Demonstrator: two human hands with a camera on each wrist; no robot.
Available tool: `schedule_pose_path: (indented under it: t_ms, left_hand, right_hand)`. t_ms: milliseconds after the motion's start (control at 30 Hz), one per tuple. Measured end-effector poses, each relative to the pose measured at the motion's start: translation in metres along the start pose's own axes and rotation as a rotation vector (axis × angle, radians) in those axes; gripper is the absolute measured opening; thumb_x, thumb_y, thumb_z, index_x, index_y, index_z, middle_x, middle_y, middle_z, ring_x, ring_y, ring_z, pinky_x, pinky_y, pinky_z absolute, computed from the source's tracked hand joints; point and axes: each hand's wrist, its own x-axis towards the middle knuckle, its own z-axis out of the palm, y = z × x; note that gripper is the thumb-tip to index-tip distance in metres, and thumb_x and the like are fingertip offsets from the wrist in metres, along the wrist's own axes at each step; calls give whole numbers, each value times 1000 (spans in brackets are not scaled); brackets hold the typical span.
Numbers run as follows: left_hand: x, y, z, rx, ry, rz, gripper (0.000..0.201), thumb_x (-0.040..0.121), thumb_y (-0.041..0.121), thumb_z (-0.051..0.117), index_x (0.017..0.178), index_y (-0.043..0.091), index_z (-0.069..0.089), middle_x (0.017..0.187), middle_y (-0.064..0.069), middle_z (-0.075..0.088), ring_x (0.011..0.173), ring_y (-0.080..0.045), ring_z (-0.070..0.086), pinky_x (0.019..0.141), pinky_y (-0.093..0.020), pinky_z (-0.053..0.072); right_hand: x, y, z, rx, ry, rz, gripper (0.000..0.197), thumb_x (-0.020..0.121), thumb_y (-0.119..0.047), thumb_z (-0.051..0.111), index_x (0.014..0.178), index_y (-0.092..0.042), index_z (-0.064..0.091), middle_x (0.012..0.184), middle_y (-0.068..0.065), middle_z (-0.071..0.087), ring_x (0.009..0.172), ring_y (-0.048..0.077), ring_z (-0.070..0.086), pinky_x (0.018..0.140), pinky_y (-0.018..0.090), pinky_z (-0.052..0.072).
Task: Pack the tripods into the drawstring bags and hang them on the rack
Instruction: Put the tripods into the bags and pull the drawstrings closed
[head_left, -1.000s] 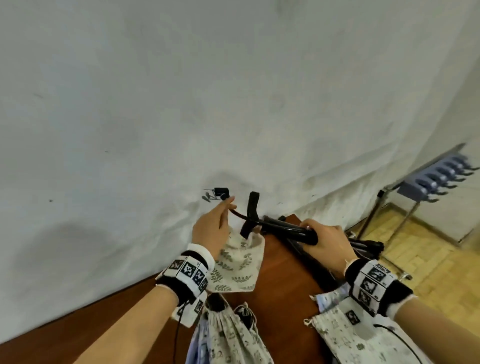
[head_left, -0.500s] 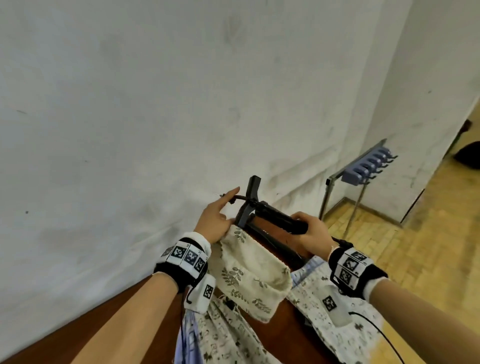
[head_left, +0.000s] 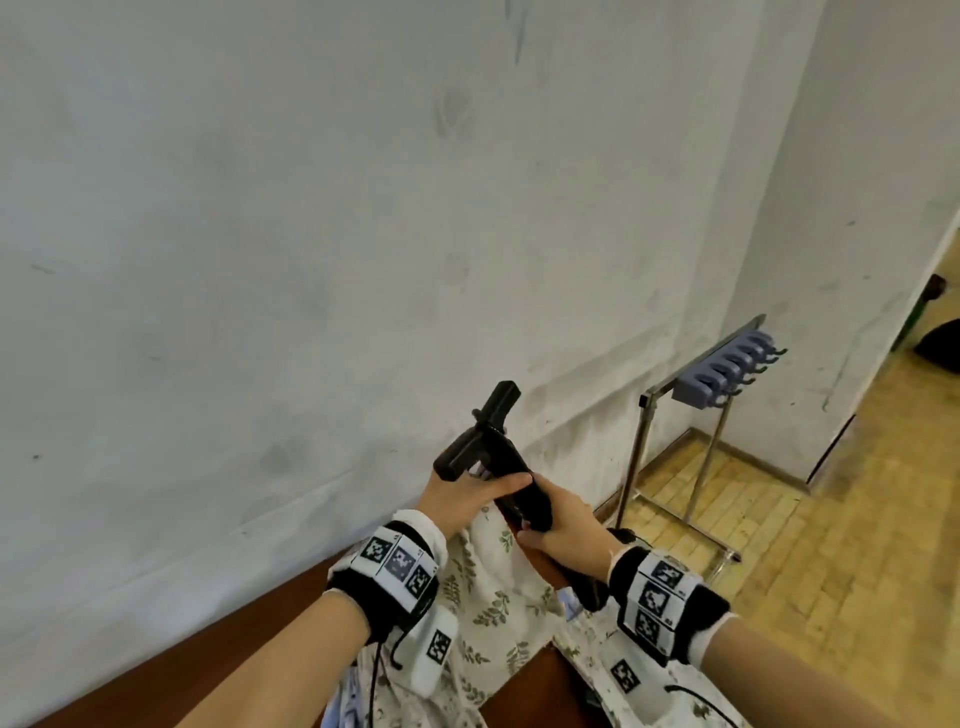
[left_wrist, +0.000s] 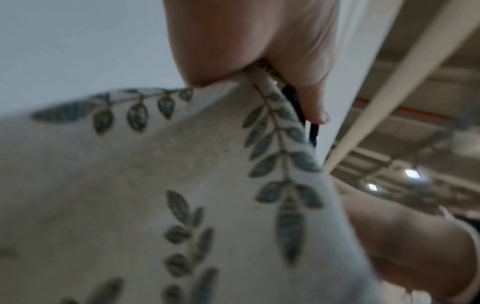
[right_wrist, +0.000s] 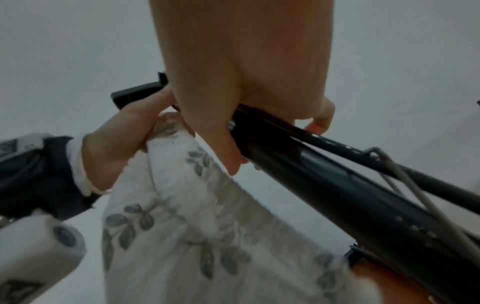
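Note:
A black folded tripod (head_left: 493, 447) points up and away toward the wall, its head at the top. My right hand (head_left: 543, 525) grips its thick shaft (right_wrist: 337, 185) from above. My left hand (head_left: 493, 486) pinches the rim of a cream leaf-print drawstring bag (head_left: 498, 597) and its fingers lie against the tripod just below the head. In the left wrist view the left hand (left_wrist: 298, 92) holds the bag's (left_wrist: 182, 185) edge together with something thin and black. The bag (right_wrist: 194, 226) hangs under both hands; the tripod is outside it.
A metal rack (head_left: 722, 374) with blue hooks stands on the wood floor at the right, by the wall corner. A brown table (head_left: 291, 597) lies below my arms, carrying more printed bags (head_left: 597, 654). The white wall is close ahead.
The tripod has swung up from nearly level to steeply tilted. My left hand moved from the bag's cord onto the tripod below its head, carrying the bag. The view turned right toward the rack.

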Motion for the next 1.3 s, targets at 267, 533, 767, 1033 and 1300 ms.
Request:
schedule_pose_path:
  t_ms: [267,533,767,1033,1300]
  left_hand:
    - [13,2,0,211,24,20,38,80,34,73,114,25,57,103,21,60,96,12,54,72,0,42]
    - [19,-3,7,335,-68,-33,43,87,36,66,123,17,53,115,5,60,112,-10,55,89,-19,42]
    - [19,-3,2,260,-255,-127,47,87,8,65,128,15,43,118,5,51,117,-13,49,97,-25,41]
    - [26,-5,4,326,-356,-113,57,79,12,75,130,13,50,125,-4,61,115,-16,57,95,-28,47]
    - [28,-5,-4,884,-448,-266,89,76,10,74,146,15,20,145,-6,42,125,-26,51,101,-37,44]
  right_hand:
    - [10,-6,3,129,64,-103,106,82,-22,66,145,-51,-14,119,-3,64,88,19,69,84,39,55]
    - [21,-20,-3,375,122,-84,47,83,-11,67,124,-32,57,79,-5,68,51,4,58,54,28,52]
    - [25,-11,1,261,124,-27,43,84,-16,60,121,-38,53,85,-4,69,50,6,62,51,21,51]
    - [32,-1,2,417,201,-28,45,76,-7,66,115,-27,60,89,-4,72,74,9,68,67,29,54]
    - [26,15,-18,429,168,-29,49,75,-15,77,109,-41,54,81,0,73,73,21,69,72,34,54]
